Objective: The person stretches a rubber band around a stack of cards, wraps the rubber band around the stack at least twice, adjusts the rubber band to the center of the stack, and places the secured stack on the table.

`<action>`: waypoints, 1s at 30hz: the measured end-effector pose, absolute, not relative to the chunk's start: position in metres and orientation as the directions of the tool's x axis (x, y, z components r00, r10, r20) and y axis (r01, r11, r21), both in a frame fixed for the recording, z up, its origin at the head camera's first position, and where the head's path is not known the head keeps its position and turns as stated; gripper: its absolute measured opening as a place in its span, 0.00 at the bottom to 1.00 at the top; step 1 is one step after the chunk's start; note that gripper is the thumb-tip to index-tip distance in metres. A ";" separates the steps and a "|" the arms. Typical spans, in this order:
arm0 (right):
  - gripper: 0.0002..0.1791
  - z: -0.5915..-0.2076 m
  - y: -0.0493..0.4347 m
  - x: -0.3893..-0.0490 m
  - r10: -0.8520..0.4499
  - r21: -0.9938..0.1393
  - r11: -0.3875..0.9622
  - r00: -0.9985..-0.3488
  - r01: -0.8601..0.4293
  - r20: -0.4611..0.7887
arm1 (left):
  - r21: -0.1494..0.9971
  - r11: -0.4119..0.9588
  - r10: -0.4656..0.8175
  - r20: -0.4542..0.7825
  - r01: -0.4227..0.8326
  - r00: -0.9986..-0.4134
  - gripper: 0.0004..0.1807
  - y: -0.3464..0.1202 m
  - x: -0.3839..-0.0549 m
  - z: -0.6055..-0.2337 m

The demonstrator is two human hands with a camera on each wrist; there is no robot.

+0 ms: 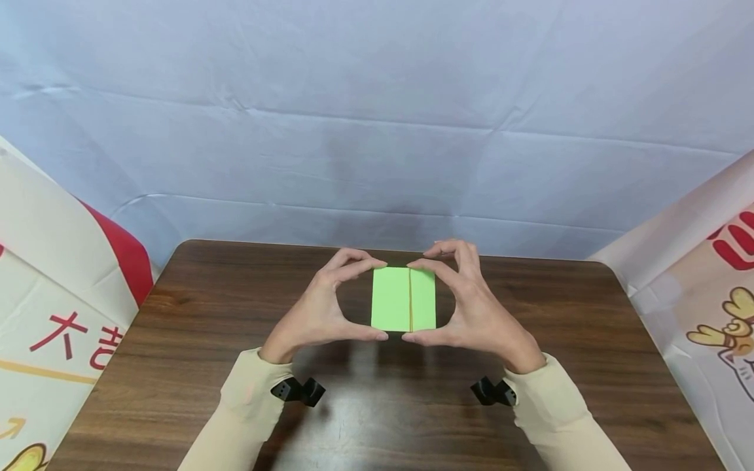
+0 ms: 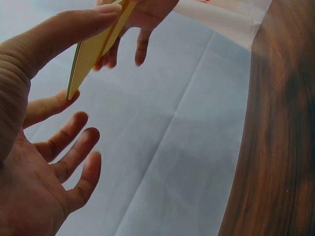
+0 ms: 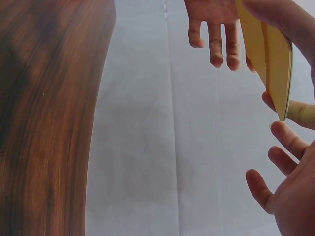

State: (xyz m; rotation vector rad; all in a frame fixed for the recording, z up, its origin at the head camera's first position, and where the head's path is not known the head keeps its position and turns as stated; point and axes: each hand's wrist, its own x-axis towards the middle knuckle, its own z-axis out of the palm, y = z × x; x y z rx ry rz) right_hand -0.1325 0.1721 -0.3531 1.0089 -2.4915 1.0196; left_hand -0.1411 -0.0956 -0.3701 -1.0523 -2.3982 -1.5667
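Both hands hold up a thin light-green square pad of paper above the table. A narrow tan band, which looks like a rubber band, runs from its top edge to its bottom edge, right of centre. My left hand pinches the pad's left part between thumb below and index finger above; its other fingers spread free in the left wrist view. On the other side my right hand pinches the top and bottom edges near the band. In the right wrist view the pad's underside looks yellow.
A dark wood-grain table with rounded corners lies below the hands. Behind it hangs a pale blue-grey cloth. Printed white sheets flank it on the left and right. Small black devices sit at both wrists.
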 end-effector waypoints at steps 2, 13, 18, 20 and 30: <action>0.49 -0.353 0.172 -0.132 -0.506 -0.512 0.511 -0.723 -0.690 0.470 | 0.771 0.235 0.496 0.428 0.591 -0.755 0.48 -0.097 -0.141 -0.371; 0.50 -0.354 0.173 -0.132 -0.506 -0.510 0.514 -0.724 -0.690 0.469 | 0.776 0.228 0.461 0.446 0.588 -0.767 0.47 -0.097 -0.140 -0.370; 0.52 -0.355 0.172 -0.131 -0.494 -0.511 0.516 -0.726 -0.687 0.477 | 0.776 0.206 0.450 0.465 0.595 -0.762 0.46 -0.097 -0.141 -0.371; 0.52 -0.355 0.172 -0.131 -0.491 -0.514 0.510 -0.724 -0.689 0.484 | 0.777 0.191 0.449 0.474 0.600 -0.757 0.46 -0.097 -0.141 -0.371; 0.52 -0.356 0.170 -0.130 -0.500 -0.608 0.437 -0.741 -0.663 0.448 | 0.758 0.168 0.461 0.504 0.630 -0.730 0.45 -0.093 -0.142 -0.371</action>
